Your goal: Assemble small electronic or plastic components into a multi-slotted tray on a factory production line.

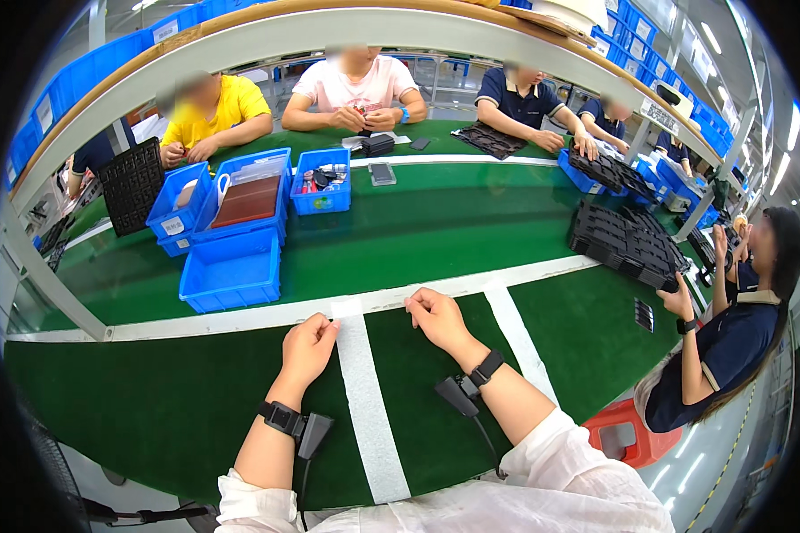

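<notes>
My left hand [309, 346] rests near the far edge of the green work surface [187, 409], its fingers curled together with nothing visible in them. Just right of it, a white strip [369, 404] runs across the surface toward me. My right hand [438, 320] is on the other side of that strip, close to the white rail [382, 302]. Its fingers are curled in too, and no object shows in them. Each wrist wears a black strap with a small black device, the left one [298, 426] and the right one [467, 386], with cables trailing toward me.
Beyond the rail, blue bins [231, 271] stand on the green belt at left, one holding a brown case [247, 202]. Stacked black trays [627, 240] lie at right, near a co-worker [729, 346] and a red stool [627, 431]. Other people sit across the belt.
</notes>
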`<state>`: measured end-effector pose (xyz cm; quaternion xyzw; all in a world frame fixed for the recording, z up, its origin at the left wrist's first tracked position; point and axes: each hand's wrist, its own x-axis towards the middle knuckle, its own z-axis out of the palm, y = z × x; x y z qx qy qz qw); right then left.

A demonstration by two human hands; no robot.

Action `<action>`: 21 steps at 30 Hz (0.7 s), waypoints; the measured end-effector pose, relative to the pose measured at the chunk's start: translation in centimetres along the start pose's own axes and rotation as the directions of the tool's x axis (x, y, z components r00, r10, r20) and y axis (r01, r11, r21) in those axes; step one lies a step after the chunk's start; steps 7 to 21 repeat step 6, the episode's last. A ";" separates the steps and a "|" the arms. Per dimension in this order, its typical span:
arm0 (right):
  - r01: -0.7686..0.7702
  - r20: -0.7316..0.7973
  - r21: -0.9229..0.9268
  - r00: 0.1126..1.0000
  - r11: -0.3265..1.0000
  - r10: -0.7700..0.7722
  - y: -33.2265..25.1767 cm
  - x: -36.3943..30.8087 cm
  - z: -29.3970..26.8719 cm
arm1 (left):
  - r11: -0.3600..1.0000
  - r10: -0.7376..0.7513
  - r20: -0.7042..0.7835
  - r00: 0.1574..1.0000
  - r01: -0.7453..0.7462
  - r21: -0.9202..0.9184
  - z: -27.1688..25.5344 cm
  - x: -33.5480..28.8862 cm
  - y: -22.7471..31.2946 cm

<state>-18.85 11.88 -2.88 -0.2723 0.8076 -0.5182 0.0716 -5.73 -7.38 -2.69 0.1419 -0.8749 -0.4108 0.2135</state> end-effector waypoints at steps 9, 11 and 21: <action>0.024 0.001 0.005 1.000 1.000 -0.024 0.7 0.2 0.2 | 1.000 -0.002 -0.003 1.000 0.002 0.029 -0.2 -0.1 0.3; 0.024 0.001 0.005 1.000 1.000 -0.024 0.7 0.2 0.2 | 1.000 -0.002 -0.003 1.000 0.002 0.029 -0.2 -0.1 0.3; 0.024 0.001 0.005 1.000 1.000 -0.024 0.7 0.2 0.2 | 1.000 -0.002 -0.003 1.000 0.002 0.029 -0.2 -0.1 0.3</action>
